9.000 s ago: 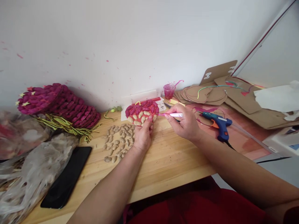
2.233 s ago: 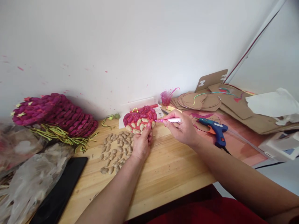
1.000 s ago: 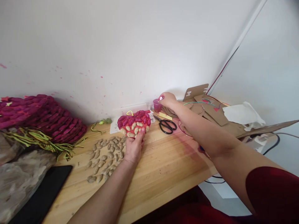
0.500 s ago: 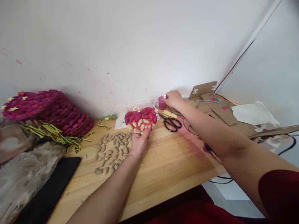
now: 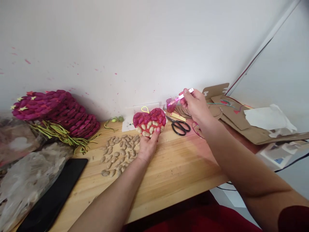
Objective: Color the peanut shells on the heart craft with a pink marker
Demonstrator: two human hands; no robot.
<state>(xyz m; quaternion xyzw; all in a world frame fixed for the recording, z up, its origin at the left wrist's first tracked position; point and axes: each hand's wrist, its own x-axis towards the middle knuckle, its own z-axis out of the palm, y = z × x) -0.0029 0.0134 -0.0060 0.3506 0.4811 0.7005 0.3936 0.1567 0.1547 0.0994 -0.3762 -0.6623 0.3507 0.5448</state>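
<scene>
My left hand [image 5: 149, 145] grips the lower edge of a peanut-covered ornament [image 5: 150, 121], thumb on its face. The ornament's upper peanuts are painted magenta, the lower ones are bare on a red backing, and a yellow loop [image 5: 145, 109] tops it. Between the fingers of my right hand [image 5: 194, 103] is a white-handled paintbrush [image 5: 184, 94], slanting down to the left. Its pink-stained end is at a small cup of magenta paint [image 5: 171, 105] by the wall. Loose peanuts [image 5: 120, 153] lie on the table left of my left hand.
Black-handled scissors [image 5: 180, 126] and a yellow strip [image 5: 178, 116] lie near the cup. Cardboard pieces [image 5: 229, 112] cover the right side. At left are a stack of magenta peanut pieces [image 5: 55, 109], plastic bags [image 5: 43, 180] and a black flat object [image 5: 55, 190].
My right hand has drawn back to the right and up from the cup, and the brush handle now shows clearly. The left hand still holds the ornament. The view has shifted slightly.
</scene>
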